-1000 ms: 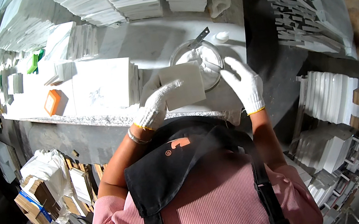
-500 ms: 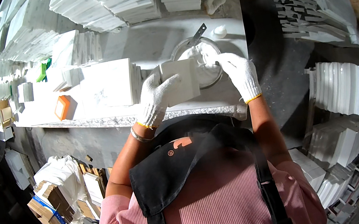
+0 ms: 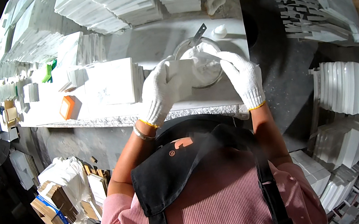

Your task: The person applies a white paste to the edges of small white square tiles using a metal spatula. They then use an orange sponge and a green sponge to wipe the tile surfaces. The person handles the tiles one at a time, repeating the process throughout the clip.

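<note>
My left hand, in a white knit glove, grips a square white tile by its left side, tilted over the near-left rim of a round bowl. White paste fills part of the bowl. A dark flat blade with a hole, like a putty knife, leans out over the far rim. My right hand, gloved the same way, is at the bowl's right side. Its fingers are pinched together, pointing at the paste; what they hold, if anything, blends into the white.
A small white bottle stands beyond the bowl. Left of my left hand is a stack of white tiles, then an orange block. Tall tile stacks line the far side. The bench's rough front edge runs before me.
The tile has turned and tilted in my left hand, its face now less squarely in view. My right hand has shifted slightly toward me, its fingers still pointing at the bowl.
</note>
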{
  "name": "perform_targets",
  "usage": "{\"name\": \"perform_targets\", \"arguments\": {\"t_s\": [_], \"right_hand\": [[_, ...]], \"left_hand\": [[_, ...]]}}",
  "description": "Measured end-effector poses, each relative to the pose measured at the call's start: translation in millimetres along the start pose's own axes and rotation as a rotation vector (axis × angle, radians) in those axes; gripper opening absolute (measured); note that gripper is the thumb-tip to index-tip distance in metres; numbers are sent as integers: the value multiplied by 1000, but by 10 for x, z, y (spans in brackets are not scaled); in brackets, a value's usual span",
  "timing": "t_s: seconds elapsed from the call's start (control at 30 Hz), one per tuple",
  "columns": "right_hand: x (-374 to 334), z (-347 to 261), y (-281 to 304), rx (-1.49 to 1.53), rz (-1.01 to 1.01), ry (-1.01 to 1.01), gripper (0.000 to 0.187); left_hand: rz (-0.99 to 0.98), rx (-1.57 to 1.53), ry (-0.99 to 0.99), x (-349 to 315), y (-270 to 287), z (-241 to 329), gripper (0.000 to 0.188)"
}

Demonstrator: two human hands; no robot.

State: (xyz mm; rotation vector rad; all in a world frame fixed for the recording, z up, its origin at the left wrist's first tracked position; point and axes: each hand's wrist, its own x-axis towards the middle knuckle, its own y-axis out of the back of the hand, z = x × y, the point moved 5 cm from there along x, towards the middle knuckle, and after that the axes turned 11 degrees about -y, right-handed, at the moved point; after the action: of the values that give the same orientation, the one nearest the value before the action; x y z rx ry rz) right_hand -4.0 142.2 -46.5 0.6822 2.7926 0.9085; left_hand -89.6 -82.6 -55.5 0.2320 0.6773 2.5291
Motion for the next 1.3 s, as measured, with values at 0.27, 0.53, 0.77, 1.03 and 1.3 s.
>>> {"name": "perform_targets", "arguments": {"t_s": [0.27, 0.53, 0.77, 1.03, 1.3], "right_hand": [[-99, 382, -19, -358, 23, -40, 18], [-173, 808, 29, -384, -10, -204, 26], [-122, 120, -67, 109, -220, -187, 20], [42, -728, -512, 394, -382, -110, 28], [223, -1073, -909, 211, -608, -71, 32]], "left_hand": [[17, 275, -285, 74, 251, 621, 49], [-39, -382, 36, 71, 1146, 361, 54], [-143, -205, -13, 110, 1626, -207, 54], [56, 263, -287, 5, 1695, -64, 72], [81, 347, -292, -644, 1361, -113, 105]]}}
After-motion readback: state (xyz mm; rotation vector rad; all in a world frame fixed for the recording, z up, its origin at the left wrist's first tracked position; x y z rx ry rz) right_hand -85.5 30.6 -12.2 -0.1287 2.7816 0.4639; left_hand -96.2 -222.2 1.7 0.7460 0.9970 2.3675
